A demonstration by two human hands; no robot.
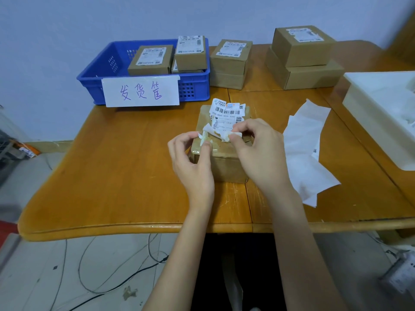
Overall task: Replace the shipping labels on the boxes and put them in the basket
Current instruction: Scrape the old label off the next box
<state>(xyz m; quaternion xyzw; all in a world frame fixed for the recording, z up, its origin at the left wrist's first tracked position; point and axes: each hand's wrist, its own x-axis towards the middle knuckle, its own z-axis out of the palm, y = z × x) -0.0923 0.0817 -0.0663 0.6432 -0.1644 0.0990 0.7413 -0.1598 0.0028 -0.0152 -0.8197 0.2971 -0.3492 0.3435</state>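
A brown cardboard box (226, 163) stands on the wooden table (125, 167) in front of me. A torn, crumpled shipping label (226, 113) is partly peeled up from its top. My left hand (190, 160) pinches a shred of the label at the box's near left corner. My right hand (258, 149) pinches the label's torn near edge beside it. A blue basket (107, 70) with a white handwritten sign stands at the back left and holds three labelled boxes (150, 60).
Two stacks of cardboard boxes (231, 63) (301, 57) stand at the back of the table. Sheets of white backing paper (307, 149) lie to the right of the box. A white tray (379, 117) sits at the right edge. Cables run across the floor below.
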